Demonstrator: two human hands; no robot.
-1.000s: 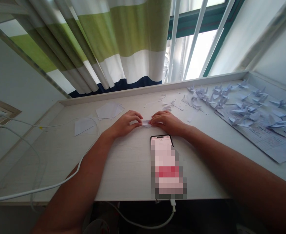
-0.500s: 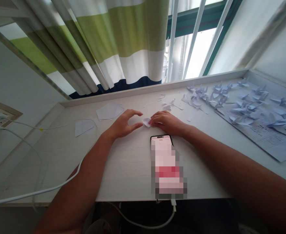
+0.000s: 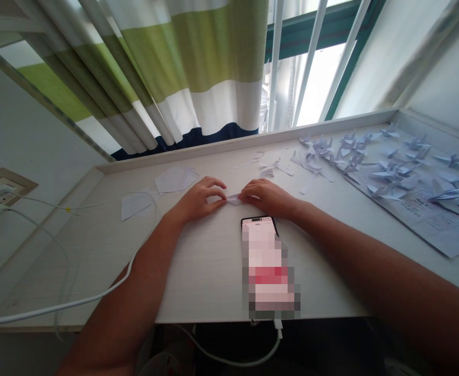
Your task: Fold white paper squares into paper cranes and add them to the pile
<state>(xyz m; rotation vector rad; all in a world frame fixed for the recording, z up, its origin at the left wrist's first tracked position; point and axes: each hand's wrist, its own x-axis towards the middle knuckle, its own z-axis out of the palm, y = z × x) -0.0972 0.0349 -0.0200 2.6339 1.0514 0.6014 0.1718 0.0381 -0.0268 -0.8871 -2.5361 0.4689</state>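
A small piece of folded white paper (image 3: 234, 199) lies between my two hands, just above the table surface or resting on it; I cannot tell which. My left hand (image 3: 204, 199) pinches its left end with thumb and a finger, while another finger curves above, apart from the paper. At the paper's right end, my right hand (image 3: 266, 197) holds it with bent fingers and thumb, which hide that end. A phone (image 3: 266, 256) with a lit, partly blurred screen lies just in front of the right hand.
Several paper cranes (image 3: 393, 169) cover a printed sheet (image 3: 421, 222) on the right. Paper scraps (image 3: 270, 169) lie behind my hands. Cut sheets (image 3: 176, 179) sit at the back left. A white cable (image 3: 92, 298) crosses my left forearm; another cable (image 3: 278, 331) runs from the phone.
My left fingers have closed in on the paper's left end, where they stood apart from it before. The paper now looks flatter and narrower. My right hand has barely moved.
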